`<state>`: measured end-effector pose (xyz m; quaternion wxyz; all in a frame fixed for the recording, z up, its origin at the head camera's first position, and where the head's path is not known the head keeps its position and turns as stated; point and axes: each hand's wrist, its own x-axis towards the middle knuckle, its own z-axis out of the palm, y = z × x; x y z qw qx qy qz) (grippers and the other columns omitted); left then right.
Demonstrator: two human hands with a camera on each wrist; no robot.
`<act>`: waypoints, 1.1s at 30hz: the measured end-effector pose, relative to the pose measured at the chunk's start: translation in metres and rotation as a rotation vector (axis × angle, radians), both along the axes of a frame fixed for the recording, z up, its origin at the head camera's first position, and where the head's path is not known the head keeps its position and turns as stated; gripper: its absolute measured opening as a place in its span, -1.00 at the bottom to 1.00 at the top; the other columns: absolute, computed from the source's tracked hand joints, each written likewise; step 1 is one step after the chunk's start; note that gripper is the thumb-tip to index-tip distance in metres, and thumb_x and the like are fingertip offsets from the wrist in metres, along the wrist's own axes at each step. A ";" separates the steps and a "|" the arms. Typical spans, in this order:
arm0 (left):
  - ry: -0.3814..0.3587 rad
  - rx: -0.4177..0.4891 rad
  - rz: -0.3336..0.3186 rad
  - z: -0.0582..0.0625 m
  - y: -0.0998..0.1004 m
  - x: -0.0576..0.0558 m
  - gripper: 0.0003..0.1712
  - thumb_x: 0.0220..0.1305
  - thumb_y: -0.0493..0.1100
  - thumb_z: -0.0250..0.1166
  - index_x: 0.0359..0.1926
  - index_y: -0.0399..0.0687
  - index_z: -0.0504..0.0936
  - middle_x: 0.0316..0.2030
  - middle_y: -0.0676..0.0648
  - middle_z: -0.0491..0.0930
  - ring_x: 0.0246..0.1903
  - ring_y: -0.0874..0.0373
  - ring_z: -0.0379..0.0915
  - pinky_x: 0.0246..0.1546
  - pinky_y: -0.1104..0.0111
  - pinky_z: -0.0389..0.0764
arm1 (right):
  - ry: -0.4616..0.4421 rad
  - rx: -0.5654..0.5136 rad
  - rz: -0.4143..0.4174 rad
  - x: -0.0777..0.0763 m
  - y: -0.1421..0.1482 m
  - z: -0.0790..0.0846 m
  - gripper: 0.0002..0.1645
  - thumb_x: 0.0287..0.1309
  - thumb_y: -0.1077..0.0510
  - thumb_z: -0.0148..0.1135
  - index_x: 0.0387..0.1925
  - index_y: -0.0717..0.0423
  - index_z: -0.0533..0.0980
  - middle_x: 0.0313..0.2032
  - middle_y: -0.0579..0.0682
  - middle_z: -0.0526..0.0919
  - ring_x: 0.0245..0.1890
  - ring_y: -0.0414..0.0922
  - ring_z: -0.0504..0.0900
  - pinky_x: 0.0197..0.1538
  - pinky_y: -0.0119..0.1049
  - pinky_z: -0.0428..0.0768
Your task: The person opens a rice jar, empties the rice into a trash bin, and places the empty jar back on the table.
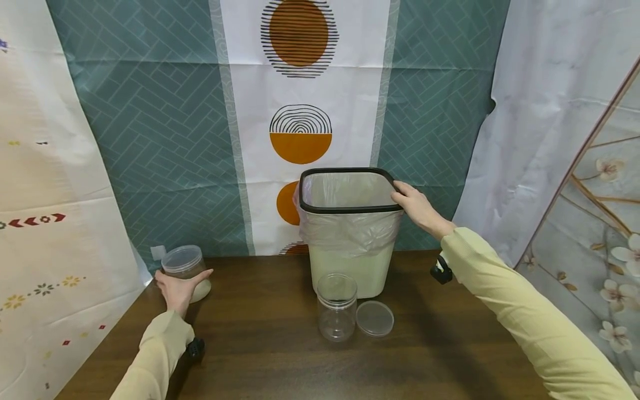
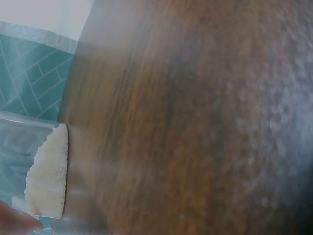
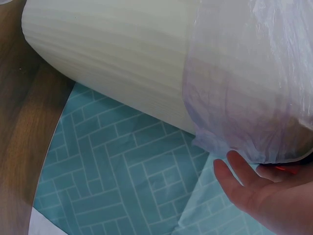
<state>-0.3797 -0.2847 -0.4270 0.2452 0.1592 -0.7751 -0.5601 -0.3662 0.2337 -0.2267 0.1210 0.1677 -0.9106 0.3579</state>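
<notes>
At the left, my left hand [image 1: 178,289] holds a clear lidded jar [image 1: 184,264] with its thumb and fingers spread round the near side. White, grainy contents fill the jar's lower part, seen in the left wrist view, where one fingertip [image 2: 29,225] shows. My right hand [image 1: 420,208] grips the black rim of a pale green trash bin [image 1: 350,272] at its right corner. In the right wrist view, several of that hand's fingers [image 3: 234,178] extend loosely outside the bin. A thin translucent bag [image 1: 350,230] lines the bin and folds over its outside.
Before the bin stands a clear jar [image 1: 337,319] without a lid on it. A clear round lid [image 1: 375,318] lies to its right on the brown wooden table [image 1: 260,344]. Patterned cloth [image 1: 175,139] hangs behind the table and along both sides.
</notes>
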 end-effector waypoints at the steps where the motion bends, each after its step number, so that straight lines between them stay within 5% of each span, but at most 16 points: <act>1: 0.003 0.003 -0.003 0.000 -0.001 0.000 0.43 -0.19 0.12 0.46 0.32 -0.14 -0.49 0.29 -0.33 -0.37 0.27 -0.20 -0.45 0.16 -0.01 -0.15 | 0.003 0.004 0.000 0.000 0.000 0.000 -0.31 0.30 0.03 -0.27 0.32 0.35 -0.05 0.31 0.28 -0.08 0.29 0.16 -0.13 0.19 0.05 -0.06; 7: 0.002 -0.054 -0.008 0.000 -0.004 0.003 0.33 -0.14 0.06 0.45 0.33 -0.28 -0.36 0.25 -0.40 -0.15 0.23 -0.31 -0.21 0.13 -0.03 -0.04 | 0.010 0.001 0.005 0.000 -0.002 0.001 -0.32 0.30 0.04 -0.27 0.32 0.36 -0.05 0.31 0.28 -0.07 0.29 0.16 -0.12 0.19 0.04 -0.03; 22: 0.043 -0.126 0.015 0.005 -0.005 0.006 0.28 -0.17 0.04 0.47 0.29 -0.41 -0.23 0.17 -0.47 0.00 0.16 -0.34 -0.06 0.10 -0.03 0.03 | 0.013 0.001 0.014 0.001 -0.002 0.002 -0.33 0.32 0.03 -0.28 0.31 0.37 -0.05 0.31 0.30 -0.09 0.29 0.17 -0.14 0.20 0.05 -0.09; 33: 0.037 -0.100 -0.044 0.027 0.008 0.009 0.24 -0.13 0.12 0.43 0.27 -0.37 -0.21 0.16 -0.45 0.02 0.14 -0.32 -0.03 0.07 -0.04 0.07 | 0.008 0.000 0.015 0.003 0.001 0.000 -0.32 0.31 0.02 -0.31 0.32 0.37 -0.07 0.31 0.31 -0.11 0.29 0.16 -0.17 0.20 0.05 -0.12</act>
